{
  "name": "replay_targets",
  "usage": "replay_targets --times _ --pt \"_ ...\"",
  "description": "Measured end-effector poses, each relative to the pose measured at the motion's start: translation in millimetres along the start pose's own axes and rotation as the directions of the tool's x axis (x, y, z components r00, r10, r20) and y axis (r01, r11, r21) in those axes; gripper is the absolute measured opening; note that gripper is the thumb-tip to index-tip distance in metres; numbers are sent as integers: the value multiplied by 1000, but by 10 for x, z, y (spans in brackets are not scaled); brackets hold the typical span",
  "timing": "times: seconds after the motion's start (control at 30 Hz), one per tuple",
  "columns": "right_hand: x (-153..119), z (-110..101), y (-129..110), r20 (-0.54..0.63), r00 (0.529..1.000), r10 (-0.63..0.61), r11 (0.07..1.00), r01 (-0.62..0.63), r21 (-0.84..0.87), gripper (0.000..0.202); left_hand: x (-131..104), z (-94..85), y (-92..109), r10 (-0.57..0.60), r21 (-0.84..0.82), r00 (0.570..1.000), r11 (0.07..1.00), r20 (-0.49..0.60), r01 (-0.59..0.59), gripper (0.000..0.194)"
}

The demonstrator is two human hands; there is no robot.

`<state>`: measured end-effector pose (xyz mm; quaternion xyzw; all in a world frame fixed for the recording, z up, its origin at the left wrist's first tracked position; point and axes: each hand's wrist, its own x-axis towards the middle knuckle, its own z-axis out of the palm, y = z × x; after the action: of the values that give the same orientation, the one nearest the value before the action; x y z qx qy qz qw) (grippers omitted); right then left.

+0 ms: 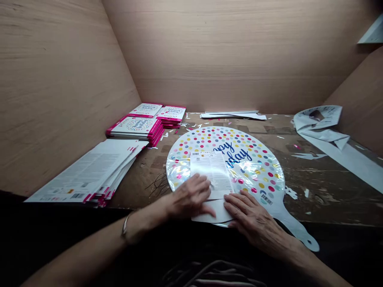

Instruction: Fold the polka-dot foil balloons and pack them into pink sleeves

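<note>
A round foil balloon [206, 137] with coloured dots and blue lettering lies flat in front of me, its white tail at the lower right. On top of it rests a printed white card sleeve [209, 165] with a plain white flap [214, 211] at its near end. My left hand [191, 195] presses on the sleeve near the fold, fingers curled and thumb stretched over the flap; what the fingers hold, if anything, is hidden. Stretched out flat, my right hand [251, 217] lies across the balloon and touches the right edge of the sleeve and flap.
Fanned printed sleeves [89, 171] lie at the left, below stacked pink-and-white packs [134, 125]. White strips [233, 115] lie at the back wall. Crumpled white paper [320, 127] trails down the right. Thin dark strands [158, 183] and paper scraps dot the brown table [326, 191].
</note>
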<state>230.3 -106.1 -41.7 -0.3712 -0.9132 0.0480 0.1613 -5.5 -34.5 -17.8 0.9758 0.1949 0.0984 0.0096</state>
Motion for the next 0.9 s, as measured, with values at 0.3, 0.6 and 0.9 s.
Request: replay_targets --times 0.3,0.6,0.9 --pt "25 60 -79 -197 969 -150 983 124 -136 24 -429 219 451 -119 -53 955 993 -272 109 24" --pt "409 95 57 -101 947 305 930 -319 -181 13 -175 206 320 -470 33 862 875 -188 484 17" --pt "145 177 -145 -172 984 42 995 -57 -79 17 -422 327 637 -239 27 950 968 -200 249 41"
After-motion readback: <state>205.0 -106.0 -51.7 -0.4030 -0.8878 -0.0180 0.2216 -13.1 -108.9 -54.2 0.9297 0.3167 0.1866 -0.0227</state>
